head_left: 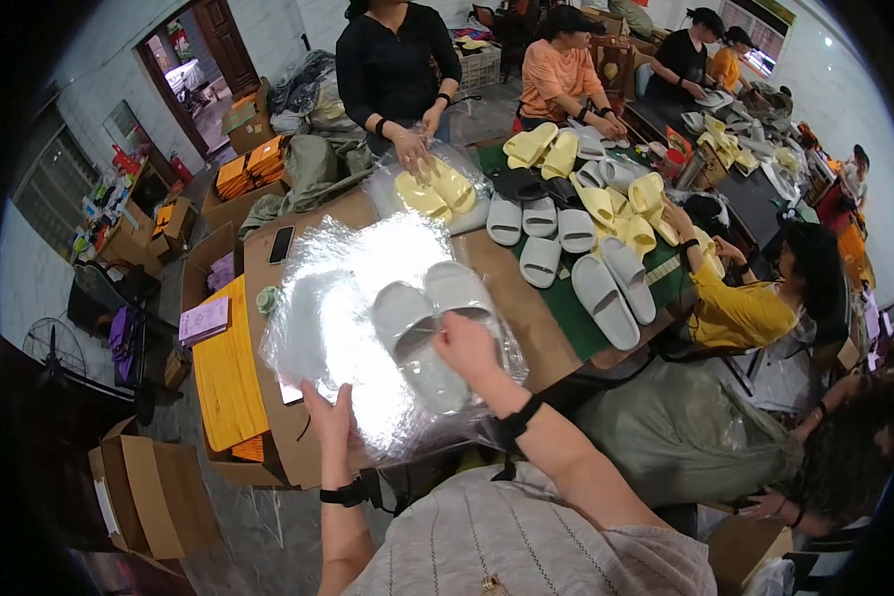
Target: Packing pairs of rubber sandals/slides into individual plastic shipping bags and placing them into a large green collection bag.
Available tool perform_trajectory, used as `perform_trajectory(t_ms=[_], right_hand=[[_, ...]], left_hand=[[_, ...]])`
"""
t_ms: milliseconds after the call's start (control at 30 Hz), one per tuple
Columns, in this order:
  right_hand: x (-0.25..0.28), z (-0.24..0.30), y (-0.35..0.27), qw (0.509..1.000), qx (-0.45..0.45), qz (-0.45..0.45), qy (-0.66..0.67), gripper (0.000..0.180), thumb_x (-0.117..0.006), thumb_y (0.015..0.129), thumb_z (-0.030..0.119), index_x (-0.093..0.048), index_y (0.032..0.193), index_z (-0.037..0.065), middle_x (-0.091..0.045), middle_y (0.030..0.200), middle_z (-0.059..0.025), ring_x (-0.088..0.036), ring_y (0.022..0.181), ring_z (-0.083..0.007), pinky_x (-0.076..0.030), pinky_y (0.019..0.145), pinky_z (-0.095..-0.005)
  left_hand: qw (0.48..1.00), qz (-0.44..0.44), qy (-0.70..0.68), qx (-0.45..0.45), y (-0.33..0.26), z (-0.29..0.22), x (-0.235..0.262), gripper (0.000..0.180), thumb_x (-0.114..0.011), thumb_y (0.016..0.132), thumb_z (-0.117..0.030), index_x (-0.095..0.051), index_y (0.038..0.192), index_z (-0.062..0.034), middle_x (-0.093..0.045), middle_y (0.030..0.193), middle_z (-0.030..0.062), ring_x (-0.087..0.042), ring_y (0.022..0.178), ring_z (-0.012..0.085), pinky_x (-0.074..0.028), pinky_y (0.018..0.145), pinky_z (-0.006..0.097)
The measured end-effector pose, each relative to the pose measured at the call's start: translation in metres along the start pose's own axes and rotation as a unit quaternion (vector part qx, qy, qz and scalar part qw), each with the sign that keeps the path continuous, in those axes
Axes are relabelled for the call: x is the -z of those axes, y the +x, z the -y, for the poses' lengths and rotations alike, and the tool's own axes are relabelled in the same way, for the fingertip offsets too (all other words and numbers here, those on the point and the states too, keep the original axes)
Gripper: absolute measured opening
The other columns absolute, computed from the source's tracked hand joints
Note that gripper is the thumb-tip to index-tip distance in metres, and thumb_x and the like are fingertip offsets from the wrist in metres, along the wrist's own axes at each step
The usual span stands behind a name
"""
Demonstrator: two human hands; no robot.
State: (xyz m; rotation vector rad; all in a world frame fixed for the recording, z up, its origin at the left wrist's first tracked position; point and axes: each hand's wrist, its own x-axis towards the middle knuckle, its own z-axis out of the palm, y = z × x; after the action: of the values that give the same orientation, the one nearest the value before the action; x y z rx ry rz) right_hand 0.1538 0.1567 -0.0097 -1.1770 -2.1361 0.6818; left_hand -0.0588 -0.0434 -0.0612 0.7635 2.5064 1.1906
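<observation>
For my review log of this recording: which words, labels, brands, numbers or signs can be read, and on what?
None can be read.
Purple packet: print too small and blurred.
Grey slippers: no text visible.
Clear plastic: glare, no text visible.
Phone: dark screen, no text visible.

A pair of slippers (401,306) lay on the plastic sheets (318,328) at the near side of the table (536,343). Just off the sheets' far left corner was a phone (281,245); beyond the table's left edge, a booklet (205,320) lay on a pile of envelopes (228,377). To the right, more slippers (606,306) lay on a mat (566,323), with a sack (685,437) before them
</observation>
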Motion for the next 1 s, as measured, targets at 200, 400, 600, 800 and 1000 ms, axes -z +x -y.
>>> perform_trajectory(t_ms=[200, 400, 600, 800, 1000], right_hand=[[0.050, -0.120, -0.021, 0.992, -0.099, -0.072, -0.006, 0.022, -0.065, 0.079, 0.026, -0.059, 0.080, 0.005, -0.063, 0.069, -0.0155, -0.064, 0.067, -0.0361, -0.050, 0.061, -0.0459], [0.041, -0.233, -0.026, 0.993, -0.113, -0.007, -0.022, 0.023, -0.065, 0.079, 0.024, -0.057, 0.080, 0.002, -0.059, 0.065, -0.0177, -0.061, 0.067, -0.0379, -0.048, 0.060, -0.0446], [0.016, -0.213, 0.014, 0.959, -0.105, 0.086, -0.248, 0.040, -0.066, 0.086, 0.032, -0.064, 0.110, 0.000, -0.064, 0.102, -0.0225, -0.062, 0.095, -0.0365, -0.051, 0.082, -0.0468], [0.024, -0.117, 0.077, 0.955, -0.083, 0.042, 0.281, 0.053, -0.070, 0.081, 0.041, -0.061, 0.112, -0.001, -0.067, 0.096, -0.0169, -0.065, 0.090, -0.0301, -0.052, 0.079, -0.0392], [0.031, -0.091, 0.050, 0.974, -0.056, 0.163, 0.149, 0.049, -0.076, 0.075, 0.035, -0.061, 0.111, 0.005, -0.068, 0.088, -0.0125, -0.066, 0.081, -0.0289, -0.053, 0.072, -0.0379]], left_hand=[[0.998, -0.031, 0.023, -0.039, -0.008, -0.033, 0.004, 0.093, -0.073, 0.082, -0.028, -0.017, 0.148, 0.0068, -0.022, 0.152, 0.0304, -0.019, 0.143, 0.0413, -0.022, 0.116, 0.042], [0.978, -0.022, 0.086, -0.191, 0.000, -0.039, 0.010, 0.086, -0.072, 0.082, -0.021, -0.023, 0.148, 0.0024, -0.024, 0.151, 0.0324, -0.026, 0.139, 0.0443, -0.027, 0.113, 0.045], [0.969, 0.013, 0.103, -0.224, 0.002, -0.049, 0.025, 0.079, -0.072, 0.081, -0.020, -0.030, 0.147, -0.0037, -0.024, 0.153, 0.0276, -0.028, 0.140, 0.0425, -0.031, 0.111, 0.044], [0.980, 0.052, 0.045, -0.186, 0.000, -0.061, 0.024, 0.082, -0.075, 0.077, -0.014, -0.032, 0.146, -0.0041, -0.021, 0.154, 0.0271, -0.025, 0.142, 0.0399, -0.030, 0.112, 0.043], [0.997, 0.015, -0.010, -0.081, -0.008, -0.090, 0.018, 0.086, -0.070, 0.074, -0.003, -0.027, 0.148, -0.0012, -0.014, 0.159, 0.0208, -0.021, 0.145, 0.0316, -0.027, 0.114, 0.039]])
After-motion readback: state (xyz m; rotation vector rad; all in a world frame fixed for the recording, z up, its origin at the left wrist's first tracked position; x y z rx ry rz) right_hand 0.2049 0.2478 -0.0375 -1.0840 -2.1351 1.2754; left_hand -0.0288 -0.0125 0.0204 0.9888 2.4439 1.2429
